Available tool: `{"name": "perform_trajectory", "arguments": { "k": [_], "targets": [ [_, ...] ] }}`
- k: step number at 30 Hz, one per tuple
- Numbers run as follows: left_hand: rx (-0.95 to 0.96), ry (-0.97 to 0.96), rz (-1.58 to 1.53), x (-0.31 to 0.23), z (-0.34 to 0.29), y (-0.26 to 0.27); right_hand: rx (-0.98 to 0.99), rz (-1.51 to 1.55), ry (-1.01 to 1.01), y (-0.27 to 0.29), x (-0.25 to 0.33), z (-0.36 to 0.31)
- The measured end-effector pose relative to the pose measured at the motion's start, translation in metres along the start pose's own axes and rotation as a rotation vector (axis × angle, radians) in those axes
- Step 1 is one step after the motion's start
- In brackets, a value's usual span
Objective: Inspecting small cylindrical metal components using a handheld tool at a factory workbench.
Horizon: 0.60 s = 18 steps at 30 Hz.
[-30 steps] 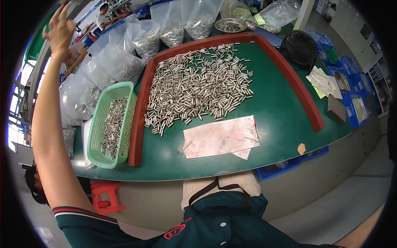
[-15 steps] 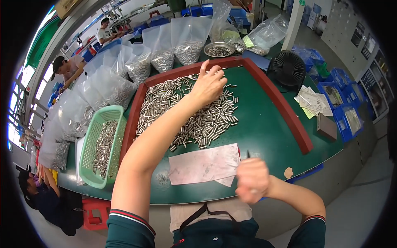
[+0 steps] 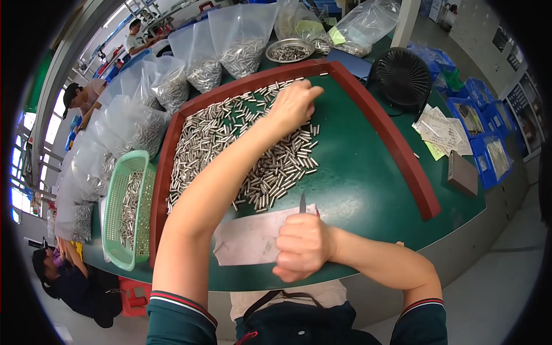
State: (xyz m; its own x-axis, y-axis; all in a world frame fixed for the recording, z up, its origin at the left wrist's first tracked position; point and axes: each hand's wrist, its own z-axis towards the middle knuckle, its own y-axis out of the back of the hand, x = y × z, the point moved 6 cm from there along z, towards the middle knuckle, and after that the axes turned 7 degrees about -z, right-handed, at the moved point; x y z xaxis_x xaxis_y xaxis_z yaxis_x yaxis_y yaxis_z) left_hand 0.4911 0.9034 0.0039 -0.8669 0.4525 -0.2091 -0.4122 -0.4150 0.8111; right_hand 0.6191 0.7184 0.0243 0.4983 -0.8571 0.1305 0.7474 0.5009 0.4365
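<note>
While the left hand [image 3: 296, 104] reached over the far part of a broad heap of short, silvery metal pins [image 3: 201, 135], its fingers curled downward in the head view, and I could not tell whether they had a pin between them. The heap lay on a dark green tabletop [image 3: 351, 167], inside a reddish-brown raised border [image 3: 426, 201], spread mostly over the left half of that enclosure.

The right hand [image 3: 303, 244] was closed in a fist around a slim, grey, pointed tool [image 3: 303, 203], whose tip stuck up above the thumb side. This hand was over the right end of a pale pinkish, stained cloth [image 3: 241, 240], which lay flat near the front edge of the table, just below the pins.

Left of the border stood a mint-green perforated plastic basket [image 3: 118, 195] holding more pins. Clear plastic bags [image 3: 240, 34] with similar metal pieces lined the far and left sides, beside a round metal dish [image 3: 289, 61]. A black round fan [image 3: 401, 77] stood outside the border's right side.
</note>
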Motion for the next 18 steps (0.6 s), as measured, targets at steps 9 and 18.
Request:
{"name": "perform_trajectory", "arguments": {
  "k": [9,18],
  "targets": [
    [-0.11,0.555,-0.406,-0.065,-0.157,0.12,-0.246,0.174,-0.309,0.017,-0.036,-0.003],
    [-0.178,0.719,-0.43,-0.086,-0.235,0.11,-0.494,1.018,-1.003,-0.033,-0.067,0.037]
  ]
}}
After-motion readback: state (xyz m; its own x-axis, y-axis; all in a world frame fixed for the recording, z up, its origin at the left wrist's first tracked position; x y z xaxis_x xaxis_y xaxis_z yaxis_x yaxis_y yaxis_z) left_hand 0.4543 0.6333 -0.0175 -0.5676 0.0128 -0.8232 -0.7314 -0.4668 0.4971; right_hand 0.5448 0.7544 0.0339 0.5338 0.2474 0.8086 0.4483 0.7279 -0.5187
